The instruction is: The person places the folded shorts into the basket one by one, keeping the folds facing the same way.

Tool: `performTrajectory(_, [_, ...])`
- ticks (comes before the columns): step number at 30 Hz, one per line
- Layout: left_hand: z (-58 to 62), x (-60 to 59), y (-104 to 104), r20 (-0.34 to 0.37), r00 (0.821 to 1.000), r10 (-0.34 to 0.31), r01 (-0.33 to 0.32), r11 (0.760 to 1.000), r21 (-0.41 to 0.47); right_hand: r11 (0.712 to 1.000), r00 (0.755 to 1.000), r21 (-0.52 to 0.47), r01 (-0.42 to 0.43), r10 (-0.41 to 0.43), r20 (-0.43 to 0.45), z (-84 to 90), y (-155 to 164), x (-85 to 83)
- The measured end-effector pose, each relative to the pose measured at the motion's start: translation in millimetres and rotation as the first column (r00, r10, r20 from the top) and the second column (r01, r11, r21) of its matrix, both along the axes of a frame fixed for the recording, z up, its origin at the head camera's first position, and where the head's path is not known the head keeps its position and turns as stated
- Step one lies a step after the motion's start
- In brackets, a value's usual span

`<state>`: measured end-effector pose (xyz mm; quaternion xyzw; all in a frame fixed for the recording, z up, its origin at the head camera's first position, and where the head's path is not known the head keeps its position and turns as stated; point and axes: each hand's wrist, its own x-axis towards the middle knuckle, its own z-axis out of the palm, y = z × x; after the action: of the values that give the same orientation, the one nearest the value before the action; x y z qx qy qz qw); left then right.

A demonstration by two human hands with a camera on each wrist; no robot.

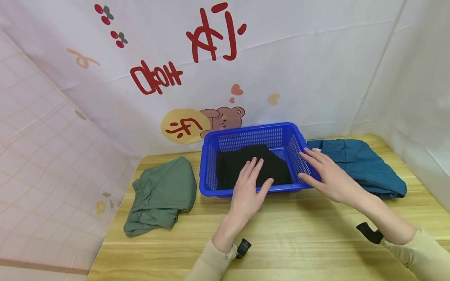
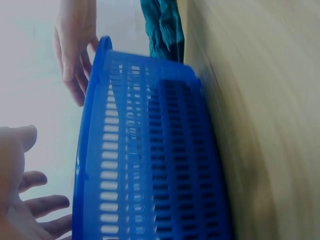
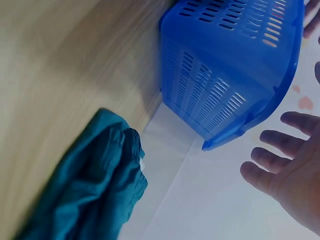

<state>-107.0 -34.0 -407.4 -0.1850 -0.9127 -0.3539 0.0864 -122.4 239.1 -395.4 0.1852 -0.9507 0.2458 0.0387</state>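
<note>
A blue plastic basket point(image 1: 253, 191) with slotted walls stands at the back of the table, and a folded black garment point(image 1: 246, 168) lies inside it. My left hand point(image 1: 247, 195) hovers over the basket's front rim with fingers spread, holding nothing. Over the basket's right side is my right hand point(image 1: 327, 175), its fingers extended and nothing in its grasp. In the left wrist view the left hand point(image 2: 20, 190) is apart from the basket wall point(image 2: 145, 150). The right wrist view shows the right hand point(image 3: 295, 165) likewise off the rim.
Left of the basket lies a folded green garment point(image 1: 163, 195) with a gathered waistband. A folded teal garment point(image 1: 362, 164) is on the right, close to the basket. The wooden table point(image 1: 299, 242) meets a printed white cloth backdrop point(image 1: 316, 78) behind and at both sides.
</note>
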Motion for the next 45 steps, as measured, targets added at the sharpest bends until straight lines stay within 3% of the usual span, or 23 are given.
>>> performTrajectory(8, [-7.6, 15.8, 15, -0.012, 1.0, 0.021, -0.019, 0.993, 0.115, 0.994, 0.997, -0.103, 0.046, -0.053, -0.061, -12.1, 8, 24.2])
performTrajectory(13, [-15.1, 26.6, 24, -0.103, 0.994, 0.045, -0.035, 0.995, 0.097, 0.987, 0.994, -0.148, 0.067, -0.079, -0.079, -17.2, 9, 37.6])
performTrajectory(18, [-21.0, 34.4, 31, -0.207, 0.978, 0.029, -0.016, 0.998, 0.062, 0.983, 0.991, -0.163, 0.083, -0.099, -0.088, -21.1, 7, 43.4])
performTrajectory(24, [-25.8, 43.2, 38, -0.224, 0.974, -0.022, 0.037, 0.997, 0.063, 0.983, 0.989, -0.157, 0.099, -0.115, -0.094, -25.0, 14, 48.6])
performTrajectory(37, [-29.2, 43.5, 44, -0.296, 0.955, -0.036, 0.052, 0.998, 0.045, 0.979, 0.983, -0.156, 0.134, -0.151, -0.107, -22.0, 45, 50.4])
performTrajectory(45, [-23.5, 40.8, 49, -0.323, 0.944, -0.06, 0.077, 0.996, 0.04, 0.977, 0.978, -0.161, 0.141, -0.163, -0.132, -25.5, 56, 48.5])
